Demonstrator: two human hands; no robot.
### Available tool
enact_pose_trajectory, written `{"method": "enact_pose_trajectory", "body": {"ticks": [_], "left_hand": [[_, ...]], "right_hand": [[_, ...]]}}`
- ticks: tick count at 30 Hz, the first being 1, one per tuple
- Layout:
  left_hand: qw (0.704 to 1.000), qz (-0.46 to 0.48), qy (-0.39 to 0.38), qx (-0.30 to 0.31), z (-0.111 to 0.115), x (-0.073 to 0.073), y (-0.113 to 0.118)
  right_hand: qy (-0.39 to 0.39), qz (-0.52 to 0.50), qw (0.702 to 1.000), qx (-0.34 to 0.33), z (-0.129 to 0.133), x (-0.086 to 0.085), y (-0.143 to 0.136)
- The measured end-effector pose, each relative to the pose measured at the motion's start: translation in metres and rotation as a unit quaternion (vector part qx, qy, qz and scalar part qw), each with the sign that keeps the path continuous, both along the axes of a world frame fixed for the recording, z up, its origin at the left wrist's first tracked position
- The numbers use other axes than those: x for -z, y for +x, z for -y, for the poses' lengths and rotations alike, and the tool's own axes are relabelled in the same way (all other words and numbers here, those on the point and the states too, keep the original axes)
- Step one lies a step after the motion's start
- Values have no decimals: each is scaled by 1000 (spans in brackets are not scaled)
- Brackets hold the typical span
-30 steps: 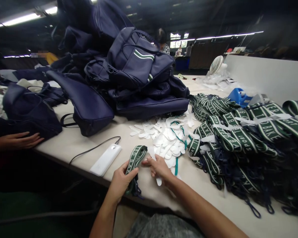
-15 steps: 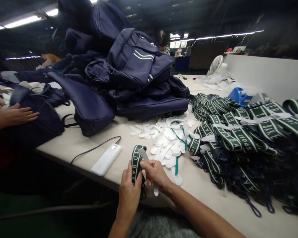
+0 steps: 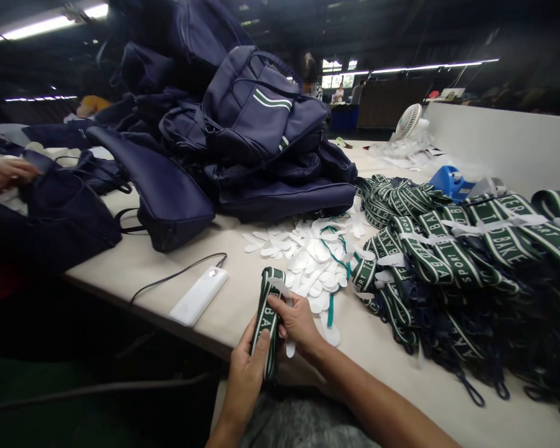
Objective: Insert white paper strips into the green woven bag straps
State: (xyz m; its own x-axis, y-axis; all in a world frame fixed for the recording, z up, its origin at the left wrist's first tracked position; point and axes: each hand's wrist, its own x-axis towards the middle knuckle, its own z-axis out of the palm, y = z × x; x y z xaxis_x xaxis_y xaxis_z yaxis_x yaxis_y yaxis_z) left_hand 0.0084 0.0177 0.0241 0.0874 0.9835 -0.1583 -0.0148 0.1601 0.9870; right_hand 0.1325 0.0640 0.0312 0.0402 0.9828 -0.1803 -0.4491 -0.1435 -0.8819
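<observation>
One folded dark green woven strap with white lettering and white edge lines (image 3: 267,314) is held up over the near edge of the cream-coloured worktop (image 3: 373,361). The left hand (image 3: 248,364) grips its lower part, thumb across the lettered face. The right hand (image 3: 302,322) pinches a white rounded-end strip (image 3: 279,286) against the strap's upper part; a white tip also shows below that hand, though whether it belongs to the same strip is unclear.

For this strap the work looks partly done: the strip lies on its face, but no closed band shows round it. Toward the right edge, a large heap of similar green straps (image 3: 464,258) has several white bands (image 3: 427,239) across it, so those seem finished; how many lack one cannot be told. Plenty seems left to use: a loose scatter of white rounded strips (image 3: 310,270) lies just beyond the hands, between them and the dark blue bags (image 3: 261,134) piled toward the far edge.
</observation>
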Motion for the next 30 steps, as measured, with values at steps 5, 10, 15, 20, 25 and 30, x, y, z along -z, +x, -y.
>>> {"method": "enact_pose_trajectory", "body": {"ticks": [5,10,15,20,25,30], "left_hand": [[999,16,-19,-43,2,4,11],[997,-43,6,-60,-1,-3,6],[995,-54,-17,-79,-1,-3,-7],[978,66,-41,-193,-8,-12,-28],[994,73,-35,-73,-6,-36,-27],[993,67,-99,18,0,-35,-15]], "right_hand": [[-13,6,1000,-5,1,4,-1],[-7,9,1000,-3,1,3,0],[-7,25,998,-51,1,2,4],[-35,79,987,-132,1,0,20],[-4,129,961,-242,2,-5,16],[61,148,950,-267,6,-11,15]]}}
